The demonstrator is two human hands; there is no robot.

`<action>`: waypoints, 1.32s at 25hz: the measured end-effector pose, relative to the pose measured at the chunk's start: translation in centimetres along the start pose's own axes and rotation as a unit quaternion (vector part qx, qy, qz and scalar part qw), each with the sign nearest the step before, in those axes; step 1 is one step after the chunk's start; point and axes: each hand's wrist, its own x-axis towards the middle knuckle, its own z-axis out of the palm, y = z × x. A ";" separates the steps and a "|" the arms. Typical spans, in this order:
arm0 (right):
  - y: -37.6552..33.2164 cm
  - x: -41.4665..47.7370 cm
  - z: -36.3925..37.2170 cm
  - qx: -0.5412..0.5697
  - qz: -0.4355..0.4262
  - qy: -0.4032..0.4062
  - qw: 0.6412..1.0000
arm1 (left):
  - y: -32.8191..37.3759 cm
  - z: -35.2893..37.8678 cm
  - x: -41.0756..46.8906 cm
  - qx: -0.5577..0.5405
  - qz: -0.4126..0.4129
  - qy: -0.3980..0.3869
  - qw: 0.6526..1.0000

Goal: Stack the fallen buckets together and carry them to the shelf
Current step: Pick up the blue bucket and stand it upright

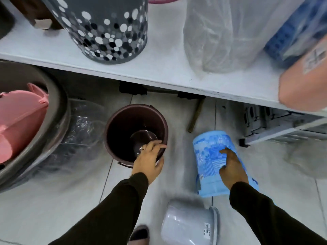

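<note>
A dark maroon bucket (123, 121) stands upright on the tiled floor below the white shelf (159, 75). My left hand (149, 159) grips its near rim, fingers curled over the edge. A light blue patterned bucket (208, 152) lies on its side to the right, bottom facing the shelf. My right hand (231, 169) presses on its side wall with fingers wrapped over it. A pale grey bucket (187, 225) lies tipped over near my feet, with a white label on its wall.
On the shelf stand a grey dotted bin (106, 29), a plastic-wrapped item (223, 32) and blue crates (297, 32). A large grey tub (53, 106) holding pink plastic ware (19, 121) sits left, beside clear-wrapped goods (79, 135). My shoe (139, 234) is at the bottom.
</note>
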 end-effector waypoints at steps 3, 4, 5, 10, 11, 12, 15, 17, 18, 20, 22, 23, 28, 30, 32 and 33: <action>8.1 -0.3 -2.5 -0.048 0.030 -0.014 0.998 | 4.7 7.9 -1.5 -0.046 0.000 -0.091 0.995; 11.0 -0.3 -2.9 -0.086 0.034 -0.040 0.995 | 6.1 10.9 -2.2 -0.057 -0.016 -0.118 0.991; 13.6 -0.2 -3.0 -0.136 0.028 -0.070 0.988 | 7.2 13.9 -2.9 -0.071 -0.033 -0.141 0.987; 20.7 1.8 -1.9 -0.168 -0.048 -0.039 0.984 | 10.8 25.2 -3.7 -0.081 -0.145 -0.189 0.968; 21.2 2.5 -2.1 -0.166 -0.063 -0.026 0.984 | 11.5 26.2 -3.3 -0.033 -0.154 -0.187 0.970; 21.8 3.0 -2.5 -0.165 -0.082 -0.020 0.983 | 12.3 26.6 -2.9 0.013 -0.155 -0.170 0.973; 22.2 4.5 -5.9 -0.113 -0.138 0.016 0.984 | 14.2 25.0 -1.5 0.058 -0.119 -0.084 0.988; 21.6 5.9 -9.3 -0.039 -0.133 0.060 0.989 | 16.2 22.7 -0.1 0.063 -0.077 -0.055 0.994; 21.5 6.7 -10.7 -0.008 -0.115 0.072 0.991 | 17.2 21.8 0.8 0.056 -0.077 -0.046 0.994; 21.9 7.7 -12.9 -0.001 -0.051 0.042 0.998 | 19.8 20.7 2.9 0.026 -0.109 -0.044 0.993; 23.3 7.7 -13.3 -0.024 0.034 -0.031 0.999 | 21.7 21.3 4.5 -0.016 -0.163 -0.064 0.984; 24.1 7.4 -12.9 -0.014 0.073 -0.057 0.996 | 22.4 21.9 5.0 -0.058 -0.204 -0.076 0.974; 26.2 5.3 -9.9 0.344 0.171 0.004 0.923 | 23.1 24.6 6.0 -0.268 -0.331 -0.066 0.902; 26.1 5.0 -9.7 0.383 0.172 0.029 0.907 | 23.1 24.5 6.0 -0.328 -0.332 -0.042 0.883; 26.3 4.5 -9.5 0.350 0.172 0.034 0.920 | 22.6 24.1 5.4 -0.283 -0.310 -0.041 0.907; 26.6 4.1 -9.4 0.326 0.178 0.032 0.928 | 22.3 23.7 4.8 -0.199 -0.275 -0.068 0.938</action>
